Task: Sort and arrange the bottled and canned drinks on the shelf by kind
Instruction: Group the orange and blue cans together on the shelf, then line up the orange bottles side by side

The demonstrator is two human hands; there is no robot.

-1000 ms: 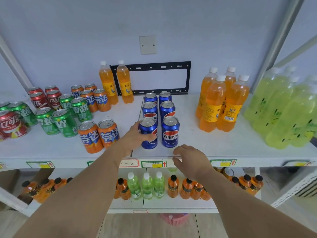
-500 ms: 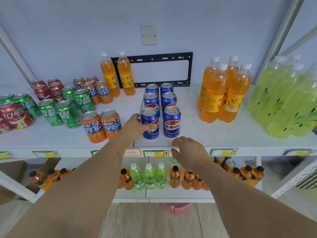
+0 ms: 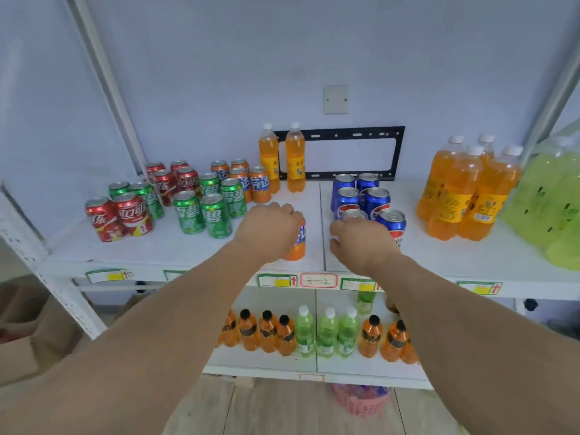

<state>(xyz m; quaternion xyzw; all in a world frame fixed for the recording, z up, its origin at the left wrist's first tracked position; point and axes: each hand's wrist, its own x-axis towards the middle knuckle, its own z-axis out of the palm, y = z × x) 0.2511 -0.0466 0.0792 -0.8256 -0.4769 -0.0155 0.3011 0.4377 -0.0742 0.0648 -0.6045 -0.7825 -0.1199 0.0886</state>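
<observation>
Currently, left hand [image 3: 269, 232] grips an upright orange aluminium soda can [image 3: 297, 244] near the white shelf's [image 3: 157, 249] front edge; right hand [image 3: 361, 243] curls round the nearest blue cola can [image 3: 353, 215], just right.

on the upper shelf [image 3: 175, 252]: six red cola cans [image 3: 133, 215], six green sprite cans [image 3: 216, 219], six blue pepsi cans [image 3: 378, 200], at least five orange fanta cans [image 3: 260, 188], two slim orange bottles [image 3: 295, 158], five large orange bottles [image 3: 470, 189].
</observation>
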